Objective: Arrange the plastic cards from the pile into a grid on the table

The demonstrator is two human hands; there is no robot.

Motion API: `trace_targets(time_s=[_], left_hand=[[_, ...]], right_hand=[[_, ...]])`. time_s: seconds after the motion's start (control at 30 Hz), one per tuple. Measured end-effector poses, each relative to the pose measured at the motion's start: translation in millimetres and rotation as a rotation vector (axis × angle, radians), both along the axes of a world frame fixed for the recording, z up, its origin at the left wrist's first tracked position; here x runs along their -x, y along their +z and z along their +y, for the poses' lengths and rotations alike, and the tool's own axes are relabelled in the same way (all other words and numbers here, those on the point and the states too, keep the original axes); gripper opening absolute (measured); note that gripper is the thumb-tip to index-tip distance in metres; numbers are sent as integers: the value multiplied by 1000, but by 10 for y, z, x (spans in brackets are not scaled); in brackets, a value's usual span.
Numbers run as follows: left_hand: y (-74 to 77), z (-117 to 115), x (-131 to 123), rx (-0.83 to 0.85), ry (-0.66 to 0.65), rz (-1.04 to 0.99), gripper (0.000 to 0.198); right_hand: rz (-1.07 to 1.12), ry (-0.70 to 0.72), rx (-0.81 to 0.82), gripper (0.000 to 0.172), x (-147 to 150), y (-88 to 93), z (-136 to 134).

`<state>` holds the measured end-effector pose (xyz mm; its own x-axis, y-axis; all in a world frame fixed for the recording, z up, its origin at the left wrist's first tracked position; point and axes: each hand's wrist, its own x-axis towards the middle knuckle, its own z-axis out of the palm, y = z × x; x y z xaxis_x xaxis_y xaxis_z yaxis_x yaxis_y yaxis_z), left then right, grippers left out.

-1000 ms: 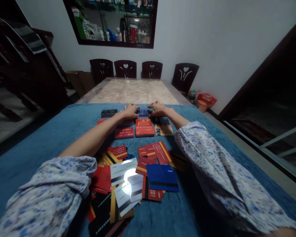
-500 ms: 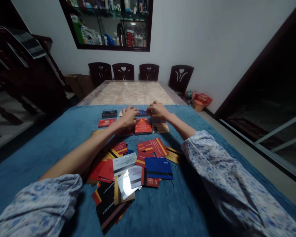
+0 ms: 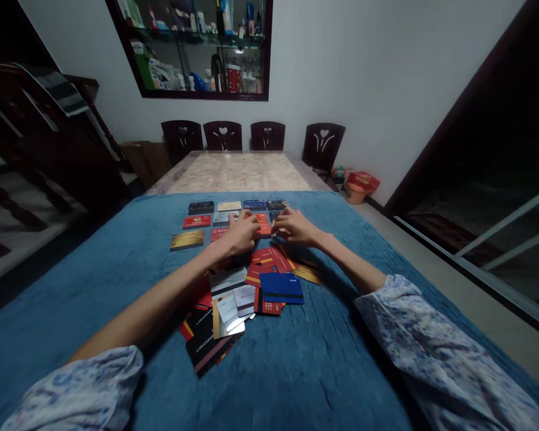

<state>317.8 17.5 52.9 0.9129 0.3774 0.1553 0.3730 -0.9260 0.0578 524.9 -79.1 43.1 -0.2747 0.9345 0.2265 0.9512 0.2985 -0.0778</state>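
Note:
Bank-style cards lie in rows of small stacks on a blue cloth. My left hand (image 3: 244, 232), fingers bent and spread, rests over the left side of an orange-red card stack (image 3: 263, 226). Close to that stack's right edge is my right hand (image 3: 295, 226), fingers curved and apart, partly covering another stack. Further stacks are black (image 3: 201, 207), cream (image 3: 229, 206), dark blue (image 3: 254, 205), red (image 3: 196, 222) and gold (image 3: 187, 239). Nearer me a loose heap of cards overlaps, with a blue card (image 3: 281, 288), silver-white cards (image 3: 229, 282) and black cards (image 3: 206, 341).
The blue cloth (image 3: 323, 359) covers the near part of a long marble-patterned table (image 3: 247, 170). Dark chairs (image 3: 223, 136) stand at the far end. A wall cabinet (image 3: 206, 96) hangs behind; a red box (image 3: 363, 181) sits right of the table.
Both hands have come nearer to me, from the far row's dark blue stack to the orange-red stack. The far-row stacks and the gold stack at left now show more fully. The view has shifted slightly.

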Motion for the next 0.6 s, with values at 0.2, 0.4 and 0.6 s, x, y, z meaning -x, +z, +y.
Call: trace_targets(time_s=[0.2,0.4,0.6], left_hand=[[77,-427,-2,-14,1,83,24],[66,-713,-45,-24,-17,137,23],[29,-807,-59,0,-45,170,32]], right_hand=[[41,17,32,31,19,-172,-228],[41,3,53,49,79,-265,-387],[-30,-24,108,43,154,-256,-449]])
